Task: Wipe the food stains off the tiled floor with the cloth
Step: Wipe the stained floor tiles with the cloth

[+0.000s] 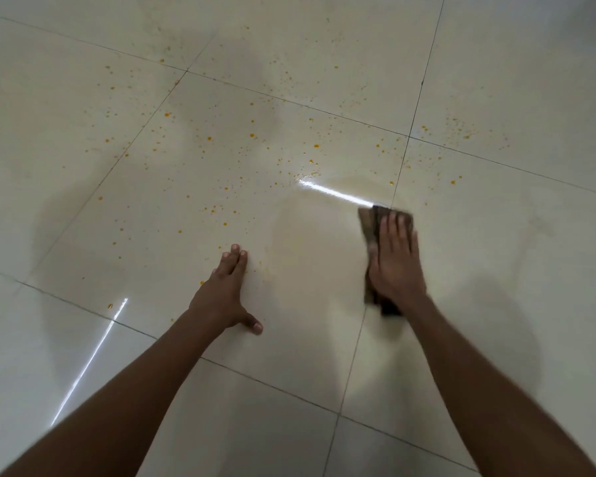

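Orange food stains point(252, 136) speckle the pale tiled floor point(496, 270) across the middle and far part of the view. A dark brown cloth point(370, 225) lies flat on the floor under my right hand point(396, 259), which presses on it with fingers extended; the hand and cloth look motion-blurred. A faint yellowish wet smear point(310, 235) spreads on the tile just left of the cloth. My left hand point(226, 290) rests flat on the floor with fingers together and thumb out, holding nothing, close to several small orange spots.
Dark grout lines point(289, 101) cross the floor between large tiles. A bright streak of reflected light point(334, 192) runs up to the cloth's far edge, and another point(90, 359) lies at the lower left. Soft shadows fall at the left and right.
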